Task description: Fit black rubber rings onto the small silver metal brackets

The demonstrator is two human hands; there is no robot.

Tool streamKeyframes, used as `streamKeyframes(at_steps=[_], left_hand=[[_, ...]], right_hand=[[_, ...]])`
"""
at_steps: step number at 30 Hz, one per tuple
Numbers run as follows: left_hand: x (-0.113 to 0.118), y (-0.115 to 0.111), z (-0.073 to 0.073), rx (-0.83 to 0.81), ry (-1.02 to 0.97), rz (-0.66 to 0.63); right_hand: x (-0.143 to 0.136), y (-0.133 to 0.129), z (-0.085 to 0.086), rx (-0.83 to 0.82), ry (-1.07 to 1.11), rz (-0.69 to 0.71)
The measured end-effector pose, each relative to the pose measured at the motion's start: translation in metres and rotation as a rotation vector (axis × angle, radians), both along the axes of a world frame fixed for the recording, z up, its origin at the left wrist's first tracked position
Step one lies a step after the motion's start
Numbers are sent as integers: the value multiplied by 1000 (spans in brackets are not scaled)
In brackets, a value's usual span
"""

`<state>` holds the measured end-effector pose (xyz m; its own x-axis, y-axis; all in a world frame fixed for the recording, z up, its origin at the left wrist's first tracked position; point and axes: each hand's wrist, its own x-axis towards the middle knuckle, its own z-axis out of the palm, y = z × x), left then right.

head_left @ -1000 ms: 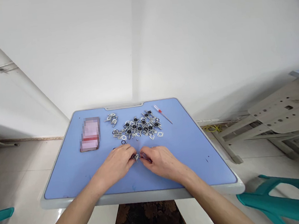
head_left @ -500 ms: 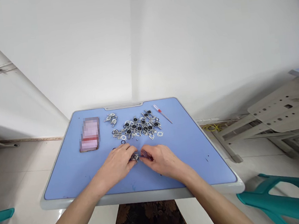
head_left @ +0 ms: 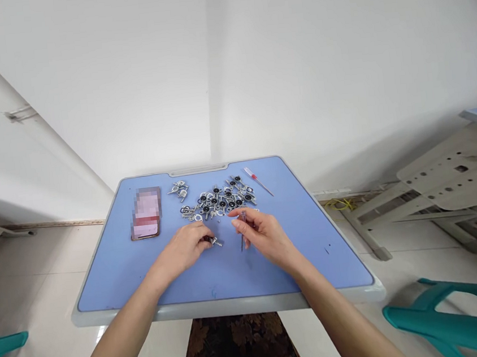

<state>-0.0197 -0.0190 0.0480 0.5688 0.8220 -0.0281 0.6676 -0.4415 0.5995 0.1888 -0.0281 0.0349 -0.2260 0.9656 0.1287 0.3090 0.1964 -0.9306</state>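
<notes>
My left hand [head_left: 187,245] is closed on a small metal part with a shaft [head_left: 215,241], held low over the blue tabletop with its shaft pointing right. A thin screwdriver [head_left: 242,242] is pinched in my right hand [head_left: 261,230], its blade pointing down and its handle mostly covered by the fingers. The two hands are apart. Just beyond them lies a pile of metal parts with black round faces [head_left: 223,204], mixed with flat flange plates. A smaller group of metal pieces [head_left: 179,190] sits behind my left hand.
A phone [head_left: 145,214] lies at the left of the blue table [head_left: 116,276]. Another screwdriver [head_left: 258,181], red and clear at the handle, lies at the back right. A teal stool [head_left: 457,314] stands right of the table, and a white wall [head_left: 147,86] rises behind it.
My right hand has moved away from the metal part, up and to the right, turning the screwdriver blade downward. My left hand keeps the part, now tilted with its shaft to the right.
</notes>
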Motion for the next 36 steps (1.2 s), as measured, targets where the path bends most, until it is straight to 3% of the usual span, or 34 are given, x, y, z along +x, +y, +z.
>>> streamKeyframes(at_steps=[6, 14, 24, 36], left_hand=[[-5, 9, -3, -36, -55, 31], [-6, 11, -10, -11, -95, 54], [-3, 6, -3, 58, -47, 44], [0, 9, -17, 84, -103, 53]], right_hand=[[0, 5, 1, -43, 210, -69], [-6, 8, -10, 25, 286, -30], [-16, 6, -7, 166, 193, -51], [-17, 6, -15, 140, 71, 15]])
